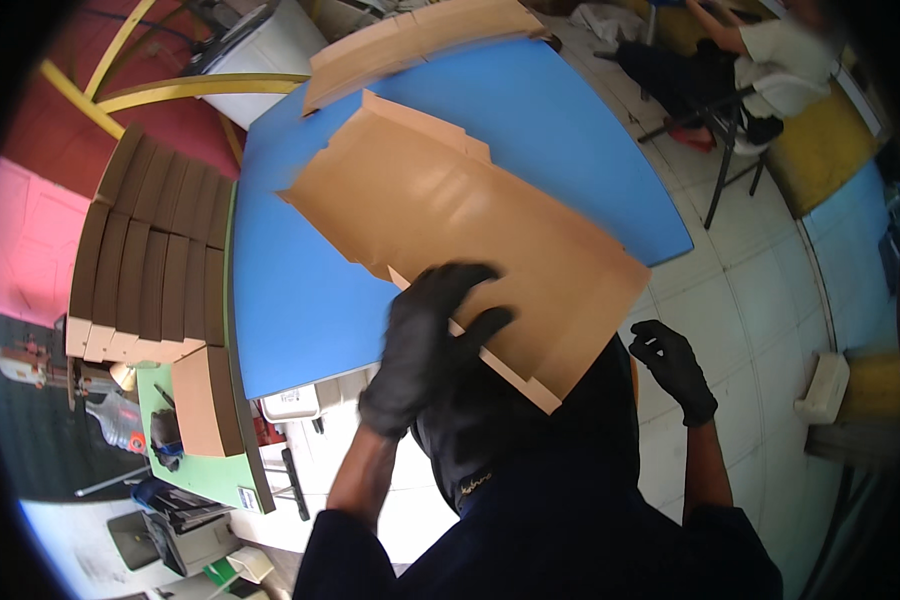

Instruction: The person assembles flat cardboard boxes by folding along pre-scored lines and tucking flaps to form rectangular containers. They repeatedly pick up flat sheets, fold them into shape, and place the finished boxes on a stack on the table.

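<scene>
Left hand (420, 345) spread, right hand (676, 372) loosely curled
Both are black-gloved; left thumb (487, 326) and fingers (460, 282) point rightward, parted; the right forearm (707, 467) extends forward.

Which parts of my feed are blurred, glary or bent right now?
Head view: motion blur softens the left gloved hand; head view: pale glare streaks mark the brown cardboard blank; head view: the floor beside the left forearm washes out white; head view: fisheye distortion bows the edges of the blue tabletop, and the corners go black.
</scene>
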### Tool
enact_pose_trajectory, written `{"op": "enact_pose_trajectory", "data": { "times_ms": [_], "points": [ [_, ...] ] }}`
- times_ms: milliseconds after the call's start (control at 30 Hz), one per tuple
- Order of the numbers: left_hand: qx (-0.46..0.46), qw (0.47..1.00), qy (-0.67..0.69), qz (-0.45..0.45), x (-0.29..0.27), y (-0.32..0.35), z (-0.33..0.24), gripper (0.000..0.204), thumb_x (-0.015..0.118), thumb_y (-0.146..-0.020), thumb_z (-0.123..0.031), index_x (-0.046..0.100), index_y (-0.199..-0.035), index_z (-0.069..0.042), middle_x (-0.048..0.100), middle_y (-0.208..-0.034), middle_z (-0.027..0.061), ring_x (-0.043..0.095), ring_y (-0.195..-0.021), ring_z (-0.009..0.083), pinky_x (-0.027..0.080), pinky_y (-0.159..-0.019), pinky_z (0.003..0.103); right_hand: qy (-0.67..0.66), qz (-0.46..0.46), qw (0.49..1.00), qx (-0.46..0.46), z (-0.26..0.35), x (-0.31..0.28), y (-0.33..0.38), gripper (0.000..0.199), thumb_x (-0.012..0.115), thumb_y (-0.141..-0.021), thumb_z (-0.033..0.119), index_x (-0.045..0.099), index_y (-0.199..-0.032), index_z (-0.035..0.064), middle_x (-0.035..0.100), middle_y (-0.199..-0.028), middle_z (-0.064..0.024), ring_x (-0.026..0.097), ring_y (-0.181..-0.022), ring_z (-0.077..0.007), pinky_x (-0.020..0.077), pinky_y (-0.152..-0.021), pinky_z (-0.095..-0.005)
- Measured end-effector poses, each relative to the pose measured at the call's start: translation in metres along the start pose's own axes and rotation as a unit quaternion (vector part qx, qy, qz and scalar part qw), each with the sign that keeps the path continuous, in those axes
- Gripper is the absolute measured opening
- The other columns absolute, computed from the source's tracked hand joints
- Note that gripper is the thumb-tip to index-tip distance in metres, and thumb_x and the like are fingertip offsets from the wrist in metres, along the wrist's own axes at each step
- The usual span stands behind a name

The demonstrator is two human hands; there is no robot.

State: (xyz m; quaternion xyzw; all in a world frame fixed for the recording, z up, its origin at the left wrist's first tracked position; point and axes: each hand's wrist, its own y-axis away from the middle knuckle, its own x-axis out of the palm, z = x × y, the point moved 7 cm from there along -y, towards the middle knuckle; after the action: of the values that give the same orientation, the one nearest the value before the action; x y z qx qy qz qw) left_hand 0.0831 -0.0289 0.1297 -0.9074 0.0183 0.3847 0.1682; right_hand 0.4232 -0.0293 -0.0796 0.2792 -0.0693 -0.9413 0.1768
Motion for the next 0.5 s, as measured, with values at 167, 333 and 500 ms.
{"op": "enact_pose_trajectory", "data": {
  "times_ms": [167, 333, 500],
  "points": [
    [0.214, 0.952, -0.188, 0.108, 0.094, -0.112, -0.038, 0.058, 0.082, -0.083, -0.023, 0.062, -0.136, -0.010, 0.065, -0.134, 0.0135, 0.057, -0.131, 0.0314, 0.041, -0.114, 0.049, -0.196, 0.070, 0.974, -0.087, 0.062, 0.027, -0.007, 0.045, 0.061, -0.102, 0.018, 0.055, -0.141, -0.0042, 0.068, -0.125, -0.0101, 0.067, -0.103, -0.0144, 0.0563, -0.090, -0.0326],
    [0.180, 0.920, -0.220, 0.271, 0.145, -0.165, -0.015, 0.042, 0.079, -0.080, -0.025, 0.073, -0.121, -0.018, 0.074, -0.110, 0.0114, 0.067, -0.110, 0.0319, 0.051, -0.096, 0.049, -0.246, -0.016, 0.967, -0.061, 0.092, 0.046, 0.001, 0.053, 0.067, -0.095, 0.004, 0.051, -0.144, -0.0060, 0.066, -0.131, -0.0125, 0.065, -0.111, -0.0170, 0.0534, -0.096, -0.0318],
    [0.222, 0.958, -0.172, 0.061, 0.080, -0.184, -0.038, 0.029, 0.076, -0.083, -0.022, 0.077, -0.110, -0.013, 0.075, -0.098, 0.0132, 0.071, -0.091, 0.0357, 0.055, -0.082, 0.048, -0.277, -0.128, 0.952, -0.012, 0.119, -0.026, -0.013, 0.042, 0.069, -0.089, -0.004, 0.060, -0.130, -0.0016, 0.074, -0.096, -0.0071, 0.069, -0.087, -0.0137, 0.0553, -0.079, -0.0289]
  ]
}}
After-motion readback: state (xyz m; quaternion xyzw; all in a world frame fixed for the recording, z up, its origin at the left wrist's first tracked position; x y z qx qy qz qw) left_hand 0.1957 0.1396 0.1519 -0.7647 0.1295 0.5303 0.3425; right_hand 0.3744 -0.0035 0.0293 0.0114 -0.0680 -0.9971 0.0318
